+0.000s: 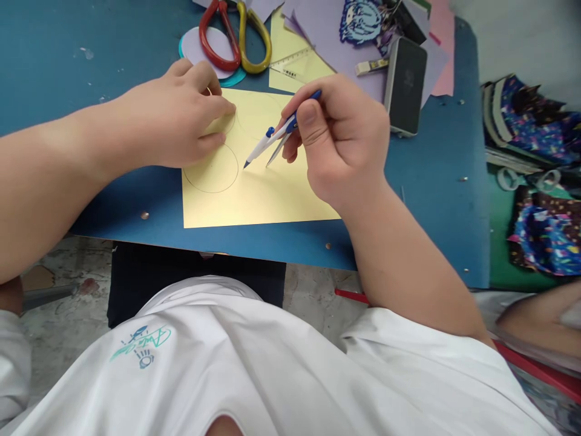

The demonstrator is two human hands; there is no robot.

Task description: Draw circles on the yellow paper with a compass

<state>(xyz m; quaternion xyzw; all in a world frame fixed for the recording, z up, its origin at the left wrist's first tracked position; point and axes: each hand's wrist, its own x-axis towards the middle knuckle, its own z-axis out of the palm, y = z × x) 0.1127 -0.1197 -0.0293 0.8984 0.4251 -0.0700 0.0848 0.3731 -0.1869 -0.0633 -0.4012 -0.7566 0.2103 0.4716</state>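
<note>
My left hand [181,121] comes in from the left, palm down on the left part of the yellow sheet [272,200], wrist low over the worktop [436,206]; its thumb and forefinger reach right across the paper, the other fingers curl towards the far side, and they hold nothing, only lie on the sheet. My right hand [342,139] comes from the near right, forearm slanting up to the far left, wrist raised above the sheet. Its fingers are closed narrow on the compass [290,125], thumb on the near side and forefinger on the other, gripping it by the head. The compass is over the middle of the sheet; its long axis slants from the head at the far right down to the tips at the near left. Its legs are a little apart, the blue tip left of the metal point; whether either touches the paper I can't tell. Left of the tips is a drawn circle [211,172], with a second one beyond it partly under my fingers. At the far side are the scissors [233,36] on a purple disc [193,48], then the ruler [290,63] and, farther right, a dark case [406,85].
</note>
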